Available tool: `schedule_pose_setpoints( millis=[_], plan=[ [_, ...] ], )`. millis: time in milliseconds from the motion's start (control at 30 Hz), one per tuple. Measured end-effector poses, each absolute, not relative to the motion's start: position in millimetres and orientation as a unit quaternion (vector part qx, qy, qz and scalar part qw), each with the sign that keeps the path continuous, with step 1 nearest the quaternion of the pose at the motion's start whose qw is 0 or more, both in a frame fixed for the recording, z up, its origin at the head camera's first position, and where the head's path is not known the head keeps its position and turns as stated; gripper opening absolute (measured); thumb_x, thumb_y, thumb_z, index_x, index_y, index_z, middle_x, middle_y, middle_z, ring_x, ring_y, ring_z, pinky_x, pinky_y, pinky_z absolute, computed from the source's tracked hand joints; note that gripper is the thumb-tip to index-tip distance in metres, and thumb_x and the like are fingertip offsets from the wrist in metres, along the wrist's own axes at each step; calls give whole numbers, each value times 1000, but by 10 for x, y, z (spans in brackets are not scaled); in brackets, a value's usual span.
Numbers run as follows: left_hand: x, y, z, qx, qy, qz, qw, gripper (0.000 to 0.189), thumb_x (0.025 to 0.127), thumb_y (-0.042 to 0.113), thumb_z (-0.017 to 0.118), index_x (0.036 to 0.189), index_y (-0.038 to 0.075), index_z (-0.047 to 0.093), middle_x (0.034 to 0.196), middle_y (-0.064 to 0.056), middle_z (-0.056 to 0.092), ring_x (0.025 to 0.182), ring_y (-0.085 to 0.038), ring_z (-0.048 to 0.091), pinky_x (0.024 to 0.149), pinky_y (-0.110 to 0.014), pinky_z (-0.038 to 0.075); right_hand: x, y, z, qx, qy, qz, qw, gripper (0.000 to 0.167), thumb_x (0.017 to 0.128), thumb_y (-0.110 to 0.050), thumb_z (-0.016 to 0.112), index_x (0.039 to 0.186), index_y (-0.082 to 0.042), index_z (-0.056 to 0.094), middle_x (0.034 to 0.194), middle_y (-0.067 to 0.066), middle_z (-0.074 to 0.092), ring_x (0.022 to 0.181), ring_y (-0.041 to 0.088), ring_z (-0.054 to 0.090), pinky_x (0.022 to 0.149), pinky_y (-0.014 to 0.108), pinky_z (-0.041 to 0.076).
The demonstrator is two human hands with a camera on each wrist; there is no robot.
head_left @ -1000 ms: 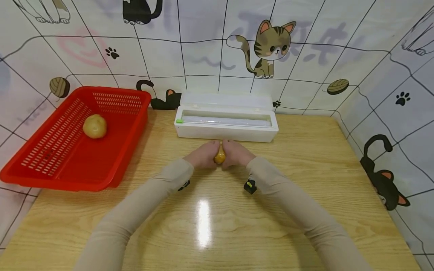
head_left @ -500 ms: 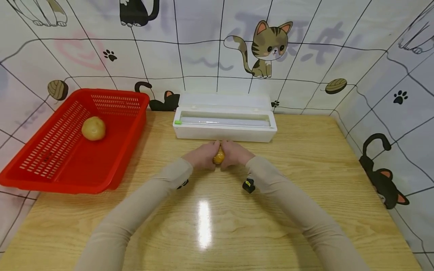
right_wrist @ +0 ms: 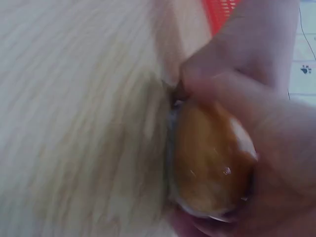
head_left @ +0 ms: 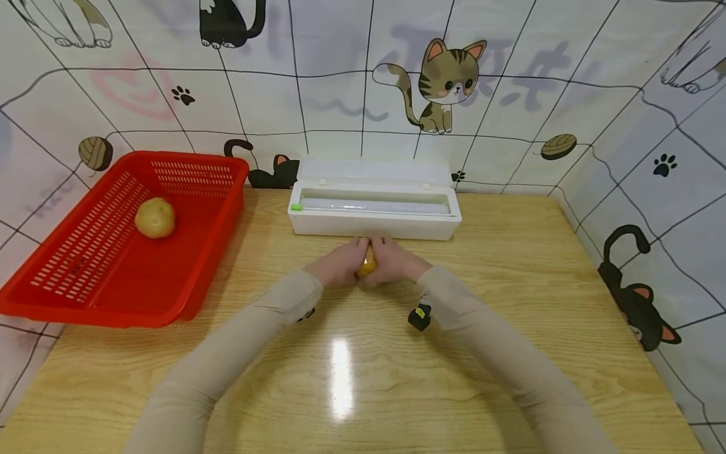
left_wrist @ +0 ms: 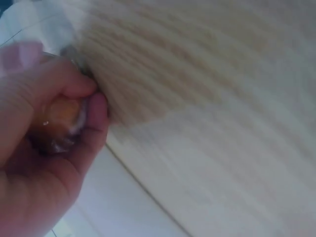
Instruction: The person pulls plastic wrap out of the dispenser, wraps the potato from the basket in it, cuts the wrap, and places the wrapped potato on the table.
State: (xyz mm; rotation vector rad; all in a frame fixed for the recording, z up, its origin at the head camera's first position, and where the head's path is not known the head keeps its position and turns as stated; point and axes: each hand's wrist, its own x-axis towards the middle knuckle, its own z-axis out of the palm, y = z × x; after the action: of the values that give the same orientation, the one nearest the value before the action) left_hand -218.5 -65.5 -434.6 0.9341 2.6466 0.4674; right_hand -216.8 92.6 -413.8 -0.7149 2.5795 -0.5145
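Hands: left hand [head_left: 342, 263] and right hand [head_left: 392, 261] come together at center, curled fingers clamped on a rounded item [head_left: 367, 263] held between them, just in front of a white box.
Wall: a pale wall sheet [head_left: 334, 104] ruled with dark grid lines spans the background and turns the corner at right; its large, faint lettering-like marks [head_left: 535, 75] are too faded to read.
Surface: a light wood-grain surface [head_left: 510, 410] fills the foreground, a bright reflection glowing near its middle.
Basket: a red basket [head_left: 153, 277] with slotted sides sits at the left rear, well apart from the hands.
Sleeves: beige sleeves [head_left: 227, 359] cover both of the person's forearms to the wrists.
Box: the white box [head_left: 374, 225] stands near the wall, lid raised, a long roll [head_left: 374, 205] lying inside.
Cats: a striped cat drawing [head_left: 448, 85] decorates the wall above the box, with black cats printed at left and far right.
Potato: a yellow, potato-like piece [head_left: 155, 218] rests inside the basket.
Wrapped: the rounded item, orange-brown and glossy, shows clear film around it in the wrist views.
Device: a black device [head_left: 420, 317] sits beneath the right wrist, its yellow mark too small to read.
Tab: a green tab [head_left: 297, 207] marks the box's left end.
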Motion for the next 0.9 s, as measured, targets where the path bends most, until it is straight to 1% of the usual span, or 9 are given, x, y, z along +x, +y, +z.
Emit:
schedule_pose_setpoints(
  millis=[133,200,267,400,467,533,633,767,900],
  plan=[
    [-2165,-771,-4402,319,908,244,123,89,77,4,79,144,-4,21,135,-27,38,118,-33,49,100,-41,41,-2125,993,-4143,-256,933,-196,159,79,73,-31,83,128,8,43,116,22,49,102,33,53,88,43,47],
    [-2158,-851,-4410,309,905,267,121,87,77,3,78,145,-1,22,136,-24,38,114,-31,51,97,-40,43,-2101,1042,-4152,-245,937,-199,150,77,71,-32,85,125,6,48,114,19,50,99,30,54,87,42,48],
    [-2151,-918,-4404,303,907,266,120,79,78,1,74,143,-1,29,132,-21,41,106,-29,53,92,-39,46,-2069,1108,-4147,-229,941,-202,148,76,70,-34,86,124,4,50,113,17,50,97,29,56,85,42,49],
    [-2130,-1025,-4390,316,914,232,99,44,84,-1,65,125,-1,48,116,-13,46,86,-22,53,78,-33,48,-2030,1313,-4147,-210,947,-200,139,76,75,-39,82,131,-2,47,117,17,52,98,29,57,82,45,50],
    [-2113,-1075,-4381,333,916,212,74,29,88,0,62,116,0,54,110,-11,48,83,-20,52,76,-32,48,-2028,1445,-4149,-203,949,-198,136,76,77,-40,80,135,-4,46,119,19,53,99,31,57,82,47,49],
    [-2099,-1125,-4366,339,918,199,57,20,90,2,61,110,1,57,106,-10,50,81,-20,52,75,-33,48,-2033,1596,-4146,-196,953,-188,132,76,79,-41,78,135,-3,45,118,19,53,99,32,57,82,48,48],
    [-2090,-1201,-4347,329,925,184,46,15,92,4,61,107,2,59,103,-9,52,82,-20,52,76,-33,48,-2049,1848,-4121,-169,961,-181,122,74,80,-41,77,134,-1,44,114,20,53,97,33,56,80,50,48],
    [-2095,-1299,-4338,314,933,168,47,12,92,6,62,104,3,60,100,-8,52,82,-19,53,76,-34,48,-2089,2204,-4073,-124,972,-165,111,74,81,-42,75,130,4,42,109,24,51,93,37,56,73,51,47],
    [-2106,-1375,-4341,311,935,167,45,10,92,6,63,101,4,61,98,-7,52,82,-20,53,75,-34,49,-2144,2504,-4021,-80,980,-143,116,75,83,-46,71,124,9,42,104,27,52,88,38,56,66,49,47]
  ],
)
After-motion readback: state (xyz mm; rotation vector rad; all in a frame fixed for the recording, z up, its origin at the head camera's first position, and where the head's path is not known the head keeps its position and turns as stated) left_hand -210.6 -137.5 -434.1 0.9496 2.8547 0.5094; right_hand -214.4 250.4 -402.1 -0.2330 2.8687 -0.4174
